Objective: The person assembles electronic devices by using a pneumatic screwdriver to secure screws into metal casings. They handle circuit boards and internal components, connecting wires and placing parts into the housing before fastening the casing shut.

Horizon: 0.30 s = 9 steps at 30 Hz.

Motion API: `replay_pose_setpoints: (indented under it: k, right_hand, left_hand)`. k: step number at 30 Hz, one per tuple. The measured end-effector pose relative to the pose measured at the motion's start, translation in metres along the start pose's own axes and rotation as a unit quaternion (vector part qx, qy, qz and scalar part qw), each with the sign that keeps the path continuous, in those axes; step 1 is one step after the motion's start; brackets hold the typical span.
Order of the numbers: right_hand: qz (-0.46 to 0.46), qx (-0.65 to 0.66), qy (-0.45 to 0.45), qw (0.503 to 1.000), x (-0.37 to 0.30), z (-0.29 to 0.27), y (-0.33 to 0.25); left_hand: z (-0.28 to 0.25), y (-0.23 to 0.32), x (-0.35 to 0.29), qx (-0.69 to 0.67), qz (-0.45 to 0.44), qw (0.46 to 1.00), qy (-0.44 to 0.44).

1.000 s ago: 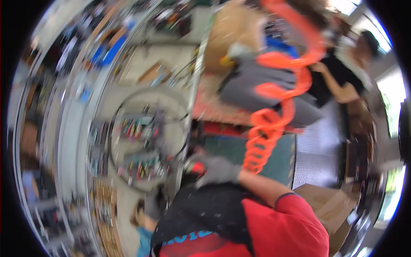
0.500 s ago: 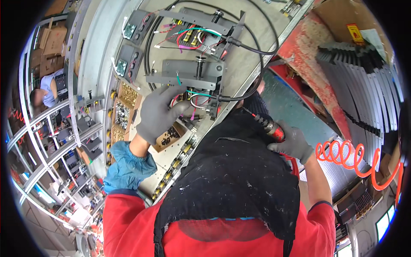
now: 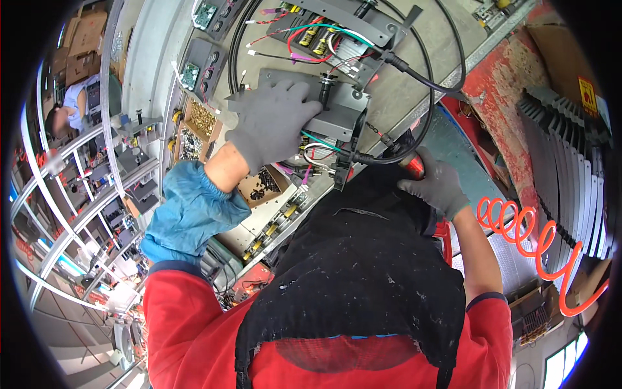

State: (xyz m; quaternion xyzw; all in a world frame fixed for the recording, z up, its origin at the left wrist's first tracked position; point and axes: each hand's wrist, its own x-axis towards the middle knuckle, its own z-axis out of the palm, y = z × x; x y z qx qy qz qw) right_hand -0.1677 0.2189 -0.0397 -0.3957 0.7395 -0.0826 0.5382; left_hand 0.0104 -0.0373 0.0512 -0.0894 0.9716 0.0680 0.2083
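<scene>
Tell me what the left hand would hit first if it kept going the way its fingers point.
The left hand already lies on the grey metal bracket; further along, probably the black cable, though depth is unclear.

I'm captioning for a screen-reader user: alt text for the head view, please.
A gloved left hand lies flat on a grey metal bracket with coloured wires, while the gloved right hand grips a red-and-black tool. An orange coiled hose hangs at right.

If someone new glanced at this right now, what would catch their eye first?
Probably the grey-gloved left hand pressed flat on a grey metal bracket strung with coloured wires, upper centre. Next, the bright orange coiled hose at the right, beside the right hand gripping a red-and-black tool.
</scene>
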Motion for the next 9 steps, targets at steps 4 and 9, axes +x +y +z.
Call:
replay_pose_setpoints:
  k: [4, 9]
  right_hand:
    - [-0.007, -0.02, 0.005, 1.0, 0.003, 0.0, -0.003]
    - [-0.011, -0.025, 0.001, 1.0, 0.007, -0.001, -0.003]
  left_hand:
    - [0.011, 0.002, -0.004, -0.01, -0.029, 0.999, 0.015]
    - [0.017, 0.007, -0.01, -0.021, -0.08, 0.997, -0.008]
